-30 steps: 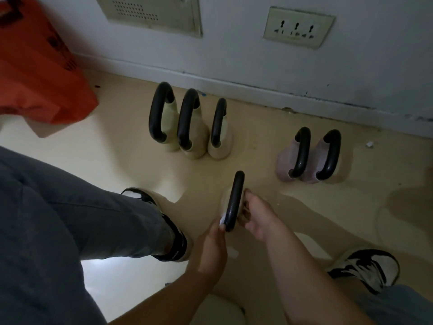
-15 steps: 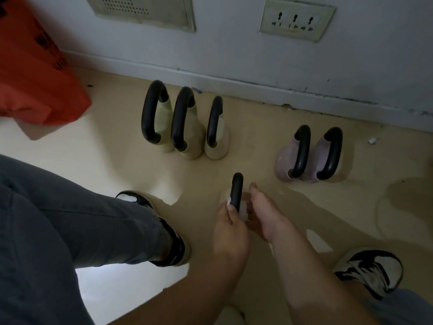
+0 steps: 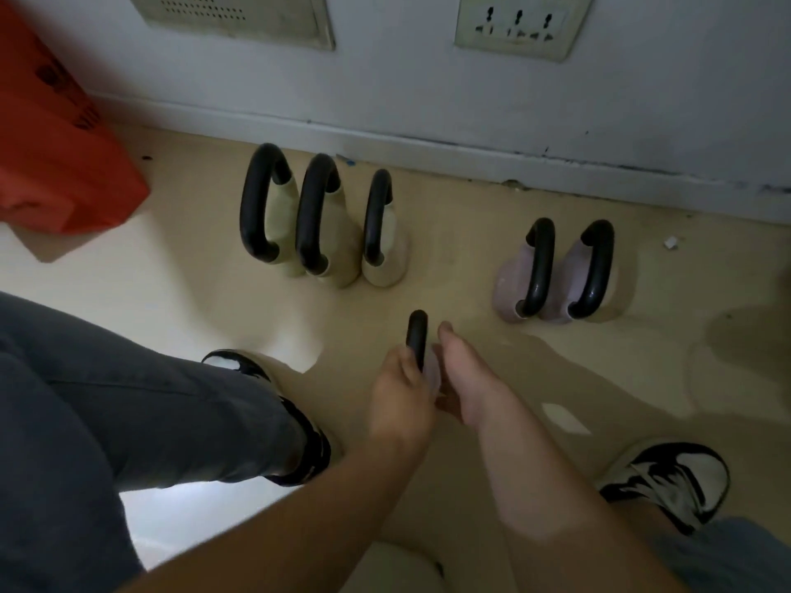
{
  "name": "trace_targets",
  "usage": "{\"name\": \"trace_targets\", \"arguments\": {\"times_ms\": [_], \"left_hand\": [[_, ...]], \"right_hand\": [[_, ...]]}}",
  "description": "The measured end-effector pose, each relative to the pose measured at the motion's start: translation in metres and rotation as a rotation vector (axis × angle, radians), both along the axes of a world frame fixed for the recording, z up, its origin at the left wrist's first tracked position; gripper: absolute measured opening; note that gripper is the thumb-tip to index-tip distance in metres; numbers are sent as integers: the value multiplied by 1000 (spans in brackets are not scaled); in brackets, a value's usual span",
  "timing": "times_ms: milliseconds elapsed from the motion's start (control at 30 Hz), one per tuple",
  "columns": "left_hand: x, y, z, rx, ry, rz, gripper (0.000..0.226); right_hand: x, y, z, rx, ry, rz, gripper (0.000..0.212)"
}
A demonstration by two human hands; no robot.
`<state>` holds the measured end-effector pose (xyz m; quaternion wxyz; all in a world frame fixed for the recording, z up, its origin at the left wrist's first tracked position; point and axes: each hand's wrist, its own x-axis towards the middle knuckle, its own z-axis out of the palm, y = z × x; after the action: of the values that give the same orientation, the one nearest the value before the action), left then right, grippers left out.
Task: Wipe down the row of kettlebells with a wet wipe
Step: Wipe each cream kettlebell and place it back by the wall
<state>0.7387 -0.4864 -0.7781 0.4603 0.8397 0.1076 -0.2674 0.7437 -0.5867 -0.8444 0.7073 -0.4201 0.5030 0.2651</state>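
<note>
A small kettlebell with a black handle (image 3: 417, 331) and a pale body (image 3: 432, 372) stands on the floor in front of me. My left hand (image 3: 402, 391) grips the lower part of its handle. My right hand (image 3: 464, 378) cups the body's right side, thumb pointing forward; its fingers are mostly hidden. No wipe shows clearly. Three cream kettlebells (image 3: 342, 250) stand close together by the wall on the left. Two lilac kettlebells (image 3: 569, 271) stand side by side on the right.
An orange bag (image 3: 55, 164) lies at the far left. My left shoe (image 3: 308, 442) and right shoe (image 3: 676, 481) flank the hands. The wall and its skirting (image 3: 428, 143) run behind the kettlebells. A white scrap (image 3: 670, 242) lies far right.
My left hand has slid up the handle from its lower end, covering more of it. A white bit seen at that hand earlier no longer shows. The right hand stays against the body.
</note>
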Motion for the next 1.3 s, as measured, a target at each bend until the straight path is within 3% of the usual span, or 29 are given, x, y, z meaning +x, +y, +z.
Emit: {"name": "trace_targets", "arguments": {"times_ms": [133,267,400,467,600,800,867,1000,1200,1267,1300], "left_hand": [[-61,58,-16,113,-133,-268,29],[-55,65,-26,210,55,-376,24],[-28,67,-21,226,84,-40,32],[-16,64,-12,88,100,63,32],[-31,35,15,-117,140,31,31],[-18,31,21,-35,-19,-26,35],[5,25,23,-76,-121,-179,32],[53,10,-5,259,-369,-783,44],[109,-32,-22,511,-144,-974,36],[104,-38,-21,650,-188,-1152,32],[97,-36,-20,694,-302,-1287,29]], "right_hand": [[-1,9,11,-60,-18,-40,50],[-11,17,19,-59,-51,-93,45],[-20,22,19,-109,-51,-165,36],[-22,25,16,-114,-50,-155,38],[-22,27,17,-46,-63,-138,49],[-28,18,14,5,-86,-149,59],[-27,18,14,-16,-83,-146,60],[-28,12,3,-33,-48,-149,62],[-26,5,0,76,-59,-223,51],[-21,2,-2,96,-38,-209,51],[-20,-1,-5,100,-29,-199,53]]}}
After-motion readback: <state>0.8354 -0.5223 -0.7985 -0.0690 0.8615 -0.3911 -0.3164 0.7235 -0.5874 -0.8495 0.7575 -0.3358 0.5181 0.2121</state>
